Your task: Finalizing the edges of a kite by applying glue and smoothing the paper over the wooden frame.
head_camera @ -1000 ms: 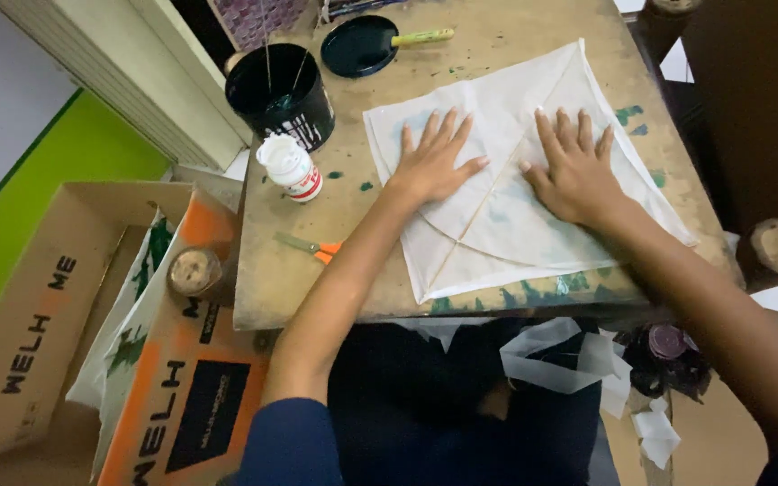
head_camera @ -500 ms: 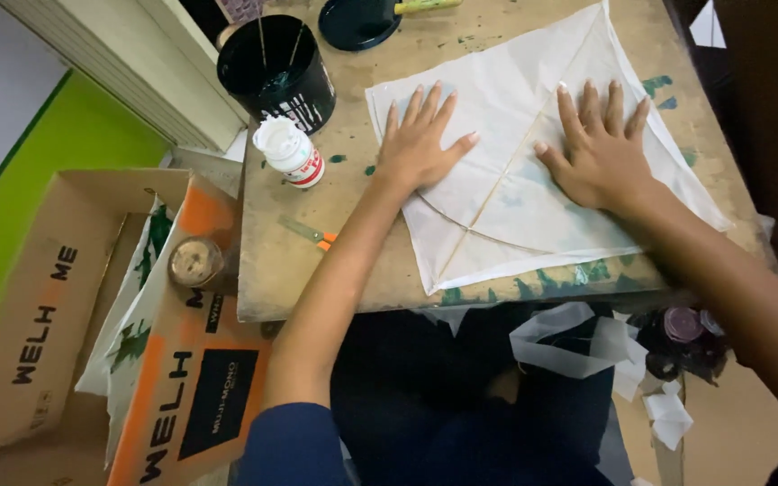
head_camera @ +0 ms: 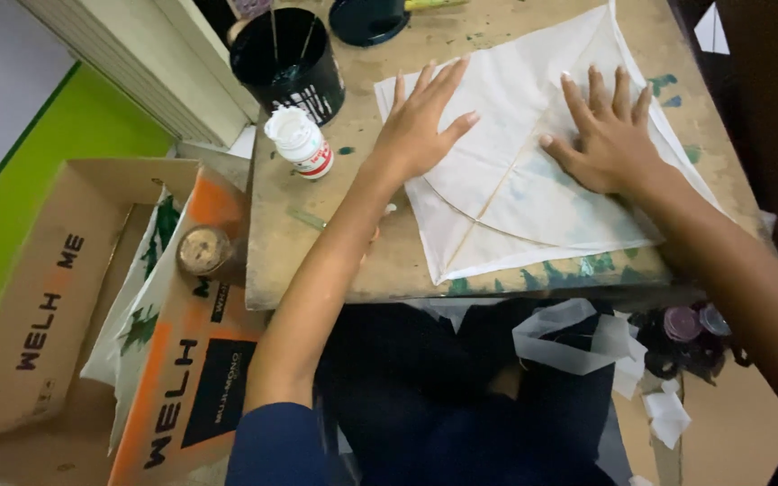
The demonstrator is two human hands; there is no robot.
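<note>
A white paper kite with thin wooden sticks lies flat on a worn wooden table. My left hand rests palm-down on the kite's left part, fingers spread. Pressed flat on its right part is my right hand, fingers apart too. Neither hand holds anything.
A black bucket stands at the table's back left, with a white glue bottle beside it and a dark round lid behind. Open cardboard boxes sit to the left, with a tape roll. Paper scraps lie below the table edge.
Both hands have slid along the kite paper toward its far side, staying flat. The view has shifted a little, bringing the table closer.
</note>
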